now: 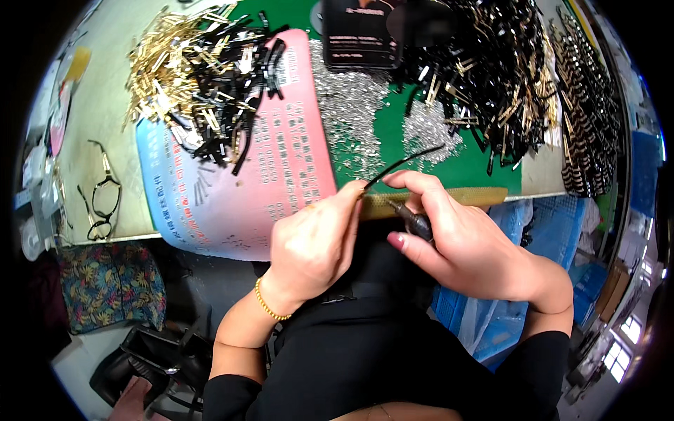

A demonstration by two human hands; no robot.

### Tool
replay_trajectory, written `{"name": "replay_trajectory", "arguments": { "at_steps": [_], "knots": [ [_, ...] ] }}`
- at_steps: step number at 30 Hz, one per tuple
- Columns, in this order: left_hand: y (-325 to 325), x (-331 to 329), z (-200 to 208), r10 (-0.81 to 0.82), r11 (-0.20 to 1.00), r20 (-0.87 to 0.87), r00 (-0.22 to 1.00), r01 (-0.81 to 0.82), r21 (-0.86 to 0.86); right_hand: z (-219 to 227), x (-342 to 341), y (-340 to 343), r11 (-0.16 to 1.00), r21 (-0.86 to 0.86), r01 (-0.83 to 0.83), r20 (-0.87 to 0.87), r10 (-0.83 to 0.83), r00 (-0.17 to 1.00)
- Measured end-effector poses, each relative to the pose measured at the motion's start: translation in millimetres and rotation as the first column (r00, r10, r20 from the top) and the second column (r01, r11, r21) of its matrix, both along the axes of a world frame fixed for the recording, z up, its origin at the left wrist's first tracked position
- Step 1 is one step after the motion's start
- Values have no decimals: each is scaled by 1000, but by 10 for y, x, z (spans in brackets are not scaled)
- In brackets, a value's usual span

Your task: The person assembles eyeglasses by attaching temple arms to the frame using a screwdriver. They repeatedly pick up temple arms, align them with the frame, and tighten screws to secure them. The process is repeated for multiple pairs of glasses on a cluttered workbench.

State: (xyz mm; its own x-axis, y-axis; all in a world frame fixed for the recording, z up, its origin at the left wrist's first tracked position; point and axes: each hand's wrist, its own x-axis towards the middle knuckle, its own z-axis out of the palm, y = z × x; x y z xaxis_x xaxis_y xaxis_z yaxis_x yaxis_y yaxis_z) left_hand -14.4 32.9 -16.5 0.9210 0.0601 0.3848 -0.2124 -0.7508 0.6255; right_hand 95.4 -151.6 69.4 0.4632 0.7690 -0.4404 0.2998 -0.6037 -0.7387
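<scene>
My left hand [309, 242], closed in a pinch, holds a thin black eyeglass temple [404, 164] at its near end. The temple's curved tip slants up and to the right, away from me. My right hand [467, 238] is beside it, curled round a dark screwdriver-like tool [415, 222] whose narrow tip points toward my left hand. The right index finger reaches near the temple; whether it touches cannot be told. Just beyond both hands are two heaps of tiny silver metal parts, one larger [349, 116] and one smaller [433, 132].
A gold-and-black pile of temples [203, 63] lies at the far left, a black one [498, 77] at the far right. A phone [361, 38] is at the back. An eyeglass frame [105, 198] rests left of the pink-and-blue sheet [232, 203]. Blue crates [484, 309] are below right.
</scene>
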Motion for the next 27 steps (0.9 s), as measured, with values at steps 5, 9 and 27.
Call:
{"name": "replay_trajectory", "arguments": {
  "at_steps": [5, 9, 27],
  "knots": [
    [564, -114, 61, 442, 648, -62, 895, -366, -668, -182, 44, 729, 952, 97, -289, 295, 250, 922],
    [1104, -182, 82, 576, 691, 122, 808, -402, -601, -521, -77, 1535, 893, 88, -441, 696, 262, 668],
    [2023, 347, 168, 387, 919, -126, 913, -372, 127, -189, 131, 965, 960, 178, -215, 590, 71, 805]
  ]
}}
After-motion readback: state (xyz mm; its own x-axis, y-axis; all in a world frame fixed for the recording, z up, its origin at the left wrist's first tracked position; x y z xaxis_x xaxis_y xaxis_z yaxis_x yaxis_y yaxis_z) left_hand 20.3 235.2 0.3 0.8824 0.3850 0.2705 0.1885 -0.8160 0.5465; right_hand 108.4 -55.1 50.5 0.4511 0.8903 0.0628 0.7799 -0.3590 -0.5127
